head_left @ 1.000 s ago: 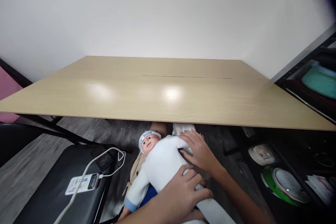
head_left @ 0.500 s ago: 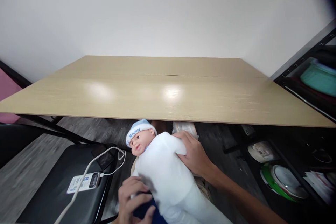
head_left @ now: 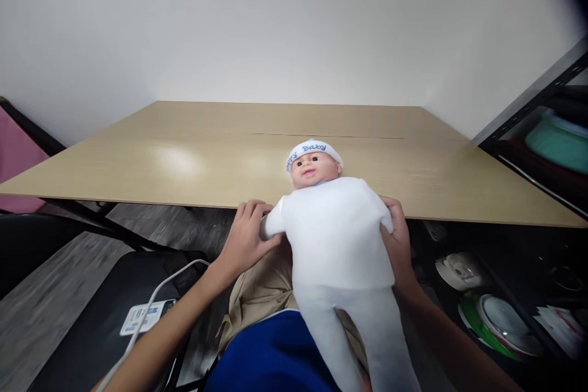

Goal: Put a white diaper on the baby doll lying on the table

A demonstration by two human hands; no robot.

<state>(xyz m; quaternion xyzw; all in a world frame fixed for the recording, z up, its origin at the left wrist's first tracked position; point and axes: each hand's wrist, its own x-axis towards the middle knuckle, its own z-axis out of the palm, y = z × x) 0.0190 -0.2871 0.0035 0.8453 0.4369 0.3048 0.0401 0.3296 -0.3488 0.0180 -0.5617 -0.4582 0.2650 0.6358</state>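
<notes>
- While both hands clasp it from the sides, the baby doll (head_left: 337, 233) hangs upright between them at the near edge of the wooden table (head_left: 184, 165).
- The left hand (head_left: 245, 239) closes around the doll's arm and flank.
- The right hand (head_left: 397, 239) presses on the opposite side of the torso, fingers wrapped behind.
- Its head sits above the tabletop; its legs dangle over the person's lap.

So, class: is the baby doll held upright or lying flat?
Upright. The baby doll has its head above the table edge and legs hanging down, with the left hand and right hand gripping its sides.
</notes>
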